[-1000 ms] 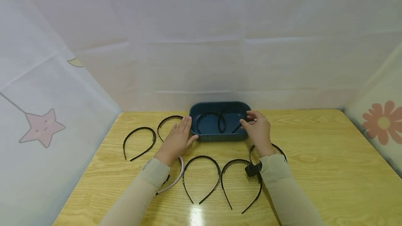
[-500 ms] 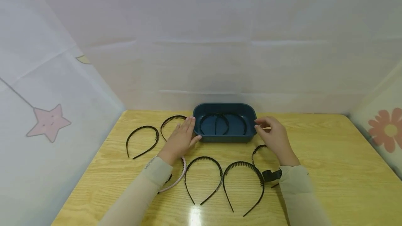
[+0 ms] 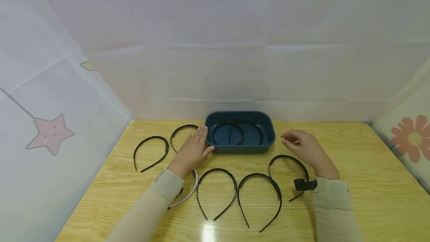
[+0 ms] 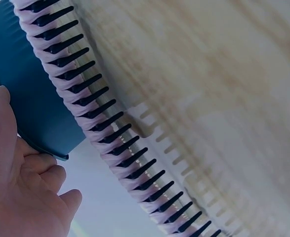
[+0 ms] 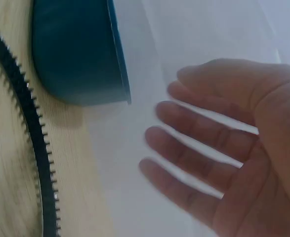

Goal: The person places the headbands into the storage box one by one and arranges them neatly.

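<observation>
A dark blue plastic bin [image 3: 240, 149] stands at the back of the table, with black toothed headbands [image 3: 242, 132] overlapping inside. My left hand [image 3: 191, 152] touches the bin's left end with extended fingers, its thumb by the front wall. In the left wrist view, a pink headband [image 4: 107, 160] with dark teeth crosses in front. To the right of the bin, my right hand [image 3: 310, 152] hovers apart from it, holding nothing; its fingers are spread and loosely bent in the right wrist view. Below this hand lies a black headband [image 3: 287, 156].
Black headbands lie at the left [image 3: 151, 137] and partly behind the left hand [image 3: 183, 127]. Two more, one in the middle [image 3: 217, 169] and one right of it [image 3: 258, 175], lie near the front. A white cloth backdrop [image 3: 208, 66] rises behind the table [image 3: 362, 167].
My right hand has released a black headband into the bin and moved right, away from it. The headband now lies inside. The left hand has stayed at the bin's left end.
</observation>
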Demonstrator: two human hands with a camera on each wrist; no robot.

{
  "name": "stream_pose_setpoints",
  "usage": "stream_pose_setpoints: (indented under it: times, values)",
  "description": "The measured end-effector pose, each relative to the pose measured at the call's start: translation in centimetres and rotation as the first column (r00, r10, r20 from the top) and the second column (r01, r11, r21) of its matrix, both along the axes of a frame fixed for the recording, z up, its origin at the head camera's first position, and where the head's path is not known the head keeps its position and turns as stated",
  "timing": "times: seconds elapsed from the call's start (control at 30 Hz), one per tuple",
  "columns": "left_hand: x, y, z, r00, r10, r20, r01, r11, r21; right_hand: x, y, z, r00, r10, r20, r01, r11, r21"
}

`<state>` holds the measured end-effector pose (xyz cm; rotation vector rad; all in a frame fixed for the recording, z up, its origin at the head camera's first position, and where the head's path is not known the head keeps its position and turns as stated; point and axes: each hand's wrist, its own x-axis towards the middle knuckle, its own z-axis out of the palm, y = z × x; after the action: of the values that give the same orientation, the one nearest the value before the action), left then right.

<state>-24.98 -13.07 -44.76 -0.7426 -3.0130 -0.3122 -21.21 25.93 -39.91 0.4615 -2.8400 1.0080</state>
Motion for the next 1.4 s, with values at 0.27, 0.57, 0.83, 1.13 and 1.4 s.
stream_pose_setpoints:
  times: [0.27,0.57,0.83,1.13,1.4]
  values:
    - [0.1,0.0,0.2,1.000,0.005,0.004,-0.005,1.000,0.011,-0.2,1.3,-0.6,0.986,0.001,0.165,-0.016,0.996,0.087]
    - [0.2,0.0,0.4,1.000,-0.001,0.007,0.001,1.000,0.022,0.1,2.9,-1.2,0.941,-0.046,0.334,0.020,0.997,0.081]
    - [0.2,0.0,0.4,1.000,0.001,0.015,-0.001,1.000,0.016,0.1,3.9,-2.0,0.912,-0.065,0.405,0.036,0.996,0.079]
    - [0.2,0.0,0.1,1.000,-0.008,0.015,0.008,1.000,0.013,0.0,4.0,-2.6,0.914,-0.059,0.401,0.019,0.994,0.103]
    - [0.2,-0.2,0.1,1.000,-0.002,0.011,0.001,1.000,0.015,-0.3,4.2,-2.6,0.946,-0.069,0.317,0.025,0.990,0.142]
